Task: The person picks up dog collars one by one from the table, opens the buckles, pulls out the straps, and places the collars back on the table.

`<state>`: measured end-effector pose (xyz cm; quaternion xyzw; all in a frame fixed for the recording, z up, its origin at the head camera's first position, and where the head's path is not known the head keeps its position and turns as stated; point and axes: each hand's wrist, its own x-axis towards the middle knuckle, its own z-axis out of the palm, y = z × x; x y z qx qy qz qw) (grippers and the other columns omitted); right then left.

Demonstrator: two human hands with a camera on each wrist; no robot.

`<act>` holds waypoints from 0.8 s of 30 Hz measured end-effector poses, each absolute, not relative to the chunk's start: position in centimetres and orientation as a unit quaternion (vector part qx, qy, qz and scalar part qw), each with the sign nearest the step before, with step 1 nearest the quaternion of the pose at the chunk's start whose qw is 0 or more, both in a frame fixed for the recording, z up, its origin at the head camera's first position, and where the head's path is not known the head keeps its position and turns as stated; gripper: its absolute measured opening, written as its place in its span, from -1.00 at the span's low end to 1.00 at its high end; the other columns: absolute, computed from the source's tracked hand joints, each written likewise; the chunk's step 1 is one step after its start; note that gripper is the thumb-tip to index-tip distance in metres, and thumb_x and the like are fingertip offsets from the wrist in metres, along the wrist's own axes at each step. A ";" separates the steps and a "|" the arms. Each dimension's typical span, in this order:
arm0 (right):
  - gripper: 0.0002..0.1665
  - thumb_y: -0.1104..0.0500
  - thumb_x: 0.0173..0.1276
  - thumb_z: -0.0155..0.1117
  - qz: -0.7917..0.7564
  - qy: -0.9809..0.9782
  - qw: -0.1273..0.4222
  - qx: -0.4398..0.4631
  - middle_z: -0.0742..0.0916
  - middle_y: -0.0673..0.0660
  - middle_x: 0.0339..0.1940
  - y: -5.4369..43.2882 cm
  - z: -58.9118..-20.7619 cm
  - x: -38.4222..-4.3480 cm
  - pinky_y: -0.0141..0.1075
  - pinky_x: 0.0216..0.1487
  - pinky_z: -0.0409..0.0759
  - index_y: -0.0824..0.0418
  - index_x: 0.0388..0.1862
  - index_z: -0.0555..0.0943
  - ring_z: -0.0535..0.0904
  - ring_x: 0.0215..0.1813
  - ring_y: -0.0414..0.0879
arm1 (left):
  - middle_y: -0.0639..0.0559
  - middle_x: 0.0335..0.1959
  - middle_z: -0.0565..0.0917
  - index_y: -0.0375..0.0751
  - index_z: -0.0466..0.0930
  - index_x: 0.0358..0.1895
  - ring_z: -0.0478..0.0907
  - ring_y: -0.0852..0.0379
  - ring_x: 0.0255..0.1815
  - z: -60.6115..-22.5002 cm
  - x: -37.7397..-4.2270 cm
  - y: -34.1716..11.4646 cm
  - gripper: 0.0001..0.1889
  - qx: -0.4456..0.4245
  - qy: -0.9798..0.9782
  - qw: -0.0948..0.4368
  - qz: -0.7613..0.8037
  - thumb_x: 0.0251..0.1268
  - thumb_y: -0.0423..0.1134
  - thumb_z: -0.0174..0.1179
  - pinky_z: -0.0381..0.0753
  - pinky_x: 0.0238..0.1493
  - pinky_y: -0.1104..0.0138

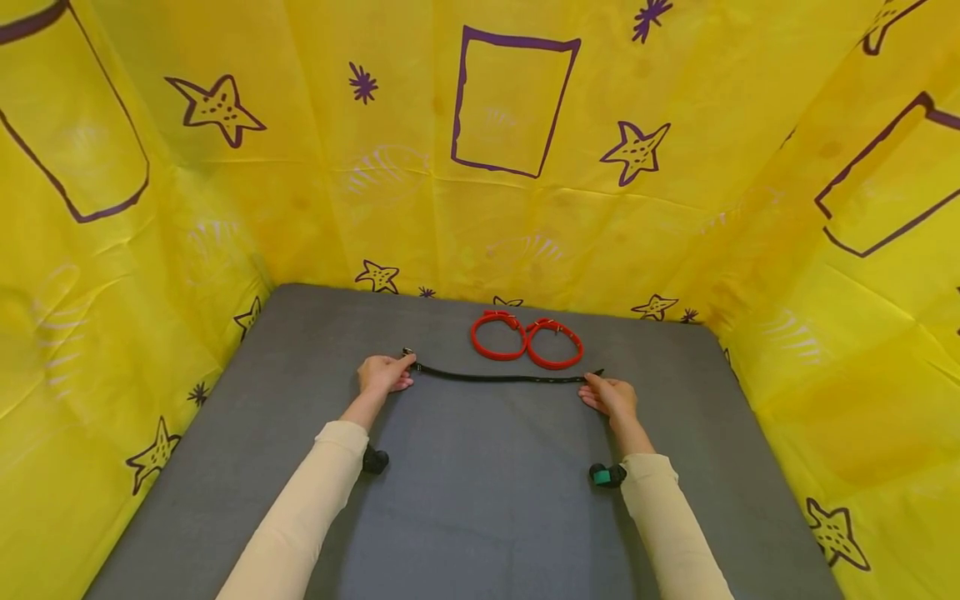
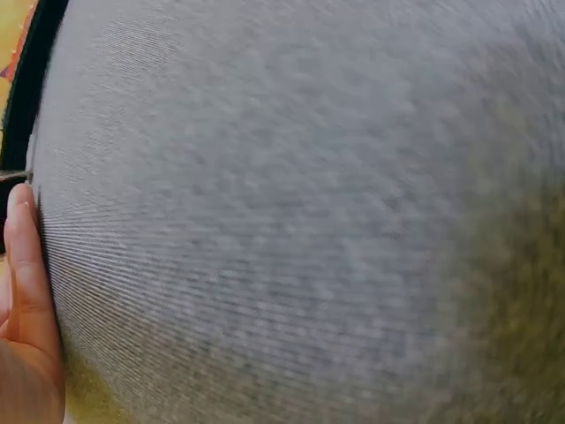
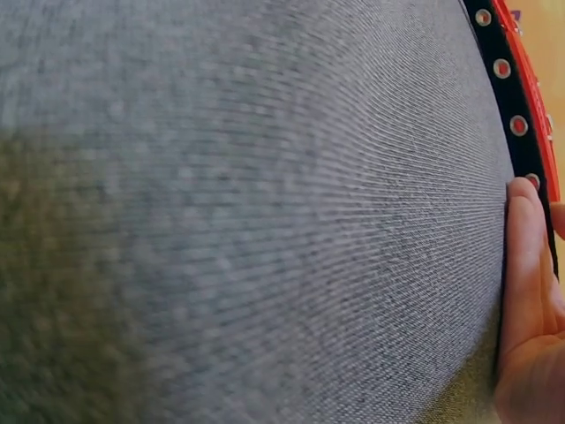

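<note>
Stretched out nearly straight between both hands is a black collar (image 1: 495,378), a strap with a metal buckle at its left end. My left hand (image 1: 384,374) pinches it beside the buckle. Near the pointed right end, my right hand (image 1: 611,395) pinches the strap between thumb and fingers. Metal-ringed holes run along the black collar (image 3: 510,95) in the right wrist view. Just behind the strap lie two red collars, a left one (image 1: 497,357) and a right one (image 1: 555,364), each buckled into a loop and side by side.
A grey cloth surface (image 1: 465,483) lies under everything. Yellow fabric walls (image 1: 405,208) with purple star and outline drawings enclose it at the back and both sides. Dark wrist cameras show below the left sleeve (image 1: 375,460) and the right sleeve (image 1: 606,475).
</note>
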<state>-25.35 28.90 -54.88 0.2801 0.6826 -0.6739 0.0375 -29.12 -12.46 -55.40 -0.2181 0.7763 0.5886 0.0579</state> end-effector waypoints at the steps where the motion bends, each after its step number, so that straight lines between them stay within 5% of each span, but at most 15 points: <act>1: -0.50 0.16 0.38 0.31 -0.674 0.682 0.034 0.283 0.72 0.06 -0.57 28.9 -54.9 -25.3 -0.40 -0.39 0.67 0.56 0.07 0.48 0.69 -0.51 -0.23 | 0.00 -0.66 0.63 -0.49 0.64 -0.22 0.59 0.26 -0.74 -55.4 -29.0 -12.5 -0.57 -0.216 0.777 0.056 0.589 0.16 -0.08 0.39 0.60 -0.64 0.44; 24: -0.58 0.15 0.37 0.31 -0.674 0.692 0.017 0.258 0.72 0.04 -0.55 28.8 -55.2 -24.8 -0.44 -0.40 0.66 0.50 -0.03 0.54 0.68 -0.51 -0.26 | 0.03 -0.71 0.64 -0.39 0.67 -0.37 0.55 0.32 -0.79 -56.2 -29.0 -12.0 -0.55 -0.209 0.802 0.017 0.560 0.13 0.04 0.40 0.55 -0.69 0.47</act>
